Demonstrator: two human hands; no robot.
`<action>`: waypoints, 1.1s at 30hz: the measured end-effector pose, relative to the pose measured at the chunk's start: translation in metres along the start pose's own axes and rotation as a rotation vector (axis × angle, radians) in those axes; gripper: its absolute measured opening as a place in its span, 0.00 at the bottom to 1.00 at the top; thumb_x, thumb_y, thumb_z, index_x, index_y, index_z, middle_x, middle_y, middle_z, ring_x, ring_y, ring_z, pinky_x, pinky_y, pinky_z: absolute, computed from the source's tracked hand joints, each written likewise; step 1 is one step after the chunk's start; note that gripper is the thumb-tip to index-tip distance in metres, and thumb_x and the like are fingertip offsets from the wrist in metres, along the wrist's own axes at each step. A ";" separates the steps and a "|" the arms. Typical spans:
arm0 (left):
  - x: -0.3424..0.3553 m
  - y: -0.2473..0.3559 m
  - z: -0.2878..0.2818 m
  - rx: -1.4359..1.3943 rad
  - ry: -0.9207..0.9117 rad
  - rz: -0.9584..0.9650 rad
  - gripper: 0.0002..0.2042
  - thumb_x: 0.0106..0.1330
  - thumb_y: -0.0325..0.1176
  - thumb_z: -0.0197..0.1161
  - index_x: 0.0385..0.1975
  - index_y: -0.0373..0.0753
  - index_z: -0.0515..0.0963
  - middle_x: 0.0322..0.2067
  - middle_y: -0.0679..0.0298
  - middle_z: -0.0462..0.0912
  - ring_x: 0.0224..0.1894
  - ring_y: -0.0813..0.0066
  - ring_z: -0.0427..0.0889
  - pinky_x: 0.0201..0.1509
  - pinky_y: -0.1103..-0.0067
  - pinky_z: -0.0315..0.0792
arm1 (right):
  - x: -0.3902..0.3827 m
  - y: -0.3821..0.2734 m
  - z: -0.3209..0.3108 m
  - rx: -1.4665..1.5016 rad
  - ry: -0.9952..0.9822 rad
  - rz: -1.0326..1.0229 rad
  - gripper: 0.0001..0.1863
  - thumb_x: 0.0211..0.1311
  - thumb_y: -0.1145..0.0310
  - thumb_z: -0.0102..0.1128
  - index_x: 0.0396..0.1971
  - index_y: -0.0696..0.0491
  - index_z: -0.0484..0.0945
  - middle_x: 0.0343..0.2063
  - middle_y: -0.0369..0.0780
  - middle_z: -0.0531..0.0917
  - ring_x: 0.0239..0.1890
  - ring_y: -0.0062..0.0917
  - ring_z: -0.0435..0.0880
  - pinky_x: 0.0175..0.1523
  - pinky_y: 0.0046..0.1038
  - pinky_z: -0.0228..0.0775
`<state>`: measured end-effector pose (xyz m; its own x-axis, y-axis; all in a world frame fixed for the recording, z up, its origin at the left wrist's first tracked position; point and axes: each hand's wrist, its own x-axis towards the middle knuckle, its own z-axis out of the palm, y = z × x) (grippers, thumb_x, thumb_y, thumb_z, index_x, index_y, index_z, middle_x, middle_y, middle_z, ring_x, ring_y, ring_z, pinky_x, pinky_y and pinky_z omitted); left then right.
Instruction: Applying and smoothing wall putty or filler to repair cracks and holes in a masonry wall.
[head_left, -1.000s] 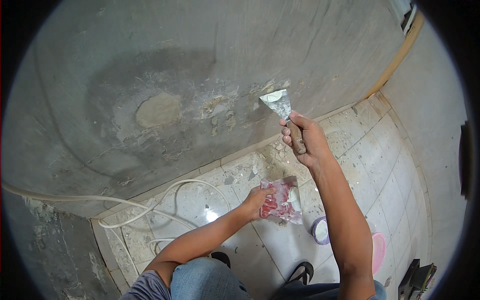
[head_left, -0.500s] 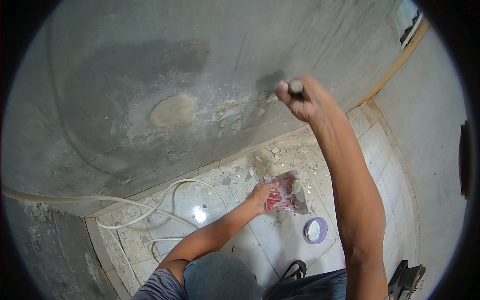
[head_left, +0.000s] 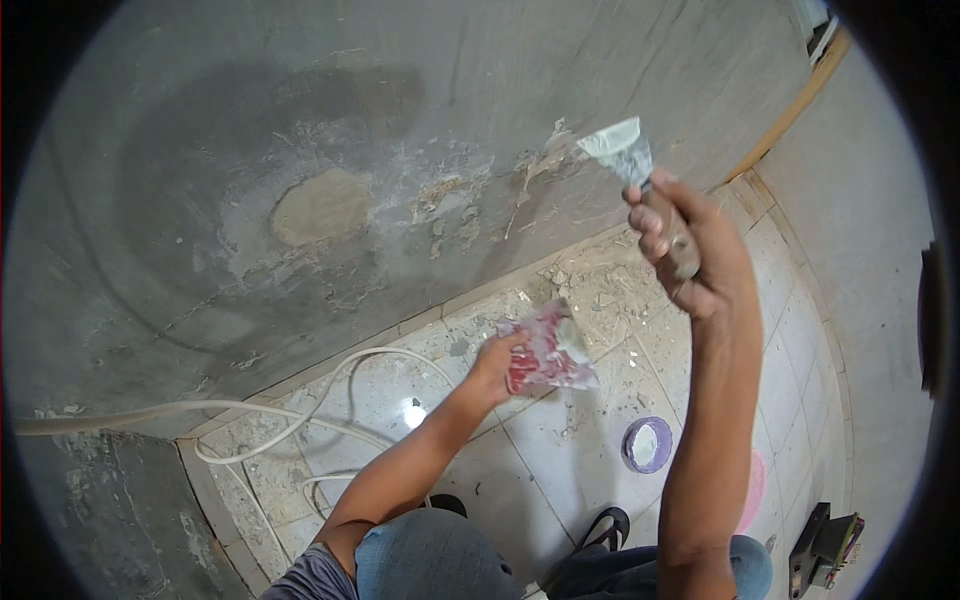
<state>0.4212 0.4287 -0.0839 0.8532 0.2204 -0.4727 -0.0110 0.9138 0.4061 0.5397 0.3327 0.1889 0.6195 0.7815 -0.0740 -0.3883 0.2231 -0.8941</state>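
Observation:
My right hand, raised in front of the wall, is wrapped round the brown handle of a putty knife. White paste coats the knife's wide blade, which points up toward the wall and stands apart from it. Lower and to the left, my left hand grips the edge of a flat red plate smeared with white, a lump of pale paste near its far side. A purple round tub with white paste inside stands on the floor between my forearms. The grey wall has flaking spots and one smooth beige patch.
Flakes and crumbs of debris lie along the wall's foot on white floor tiles. A cream hose loops at the left. Right of my right forearm are a pink object, partly hidden, and a black device.
My right hand has come back from the wall, down and to the right, and the knife's blade now shows. My left hand with the plate has shifted slightly up and left.

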 end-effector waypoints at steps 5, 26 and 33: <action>0.004 0.023 -0.023 0.067 0.062 0.170 0.10 0.67 0.33 0.53 0.40 0.32 0.73 0.32 0.55 0.80 0.33 0.63 0.83 0.43 0.65 0.80 | 0.026 0.061 -0.042 -0.087 0.172 0.011 0.09 0.65 0.71 0.49 0.41 0.60 0.68 0.25 0.38 0.74 0.17 0.16 0.69 0.14 0.16 0.61; 0.002 0.057 -0.031 0.123 0.178 0.414 0.04 0.63 0.29 0.57 0.34 0.36 0.73 0.26 0.61 0.77 0.22 0.70 0.79 0.25 0.71 0.79 | 0.024 0.078 0.033 -0.380 0.132 -0.027 0.19 0.65 0.71 0.49 0.53 0.65 0.68 0.21 0.36 0.70 0.14 0.16 0.67 0.12 0.19 0.58; -0.005 0.063 -0.043 0.103 0.200 0.435 0.05 0.63 0.27 0.56 0.37 0.36 0.72 0.29 0.61 0.78 0.28 0.69 0.81 0.32 0.70 0.81 | -0.002 0.098 0.036 -0.231 0.033 0.026 0.20 0.66 0.70 0.47 0.55 0.64 0.68 0.20 0.35 0.71 0.13 0.16 0.67 0.13 0.20 0.60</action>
<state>0.3935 0.4998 -0.0894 0.6640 0.6449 -0.3784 -0.2844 0.6859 0.6698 0.4760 0.3742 0.1169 0.6349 0.7648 -0.1095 -0.2402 0.0607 -0.9688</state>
